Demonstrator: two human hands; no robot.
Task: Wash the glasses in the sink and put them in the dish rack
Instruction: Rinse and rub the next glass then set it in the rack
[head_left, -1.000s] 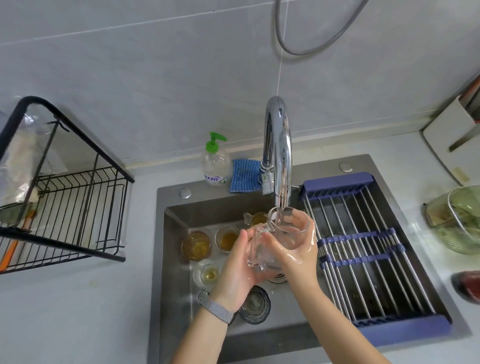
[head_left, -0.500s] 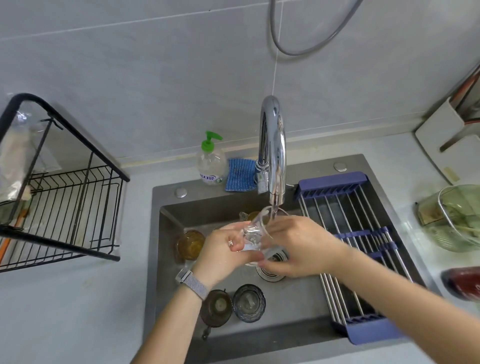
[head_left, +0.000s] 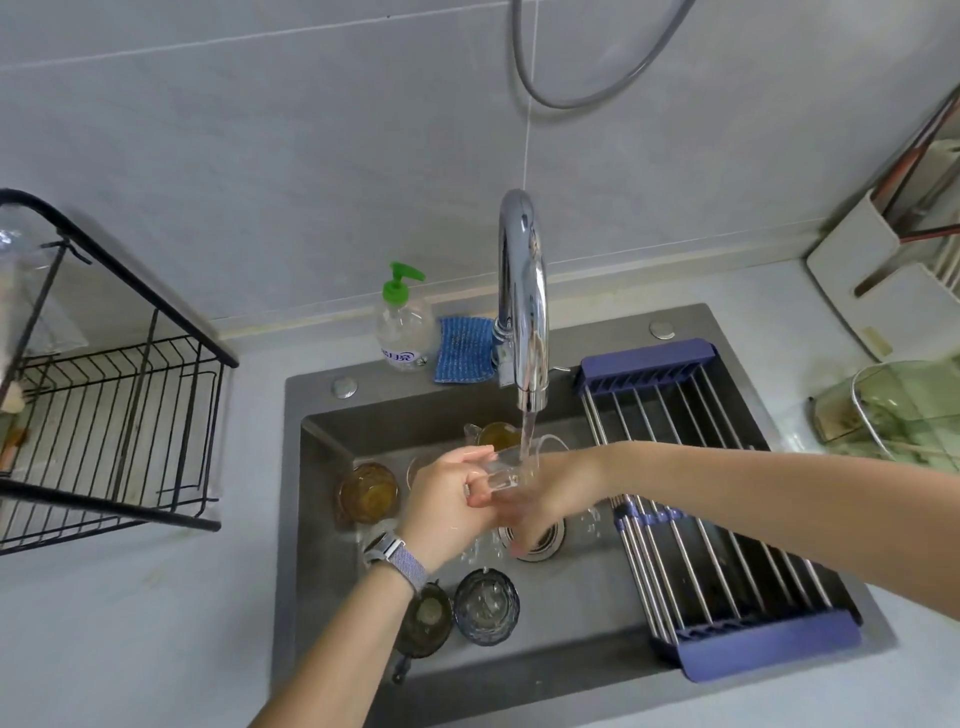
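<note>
Both hands, left hand (head_left: 447, 499) and right hand (head_left: 550, 488), grip one clear glass (head_left: 506, 467) under the running tap (head_left: 522, 301); several glasses (head_left: 369, 491) wait unwashed, dish rack (head_left: 114, 415) bare of glasses

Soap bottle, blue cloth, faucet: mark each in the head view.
soap bottle (head_left: 404, 332), head view, clear body under the green pump
blue cloth (head_left: 464, 351), head view, middle of the cloth
faucet (head_left: 522, 291), head view, chrome neck
</note>
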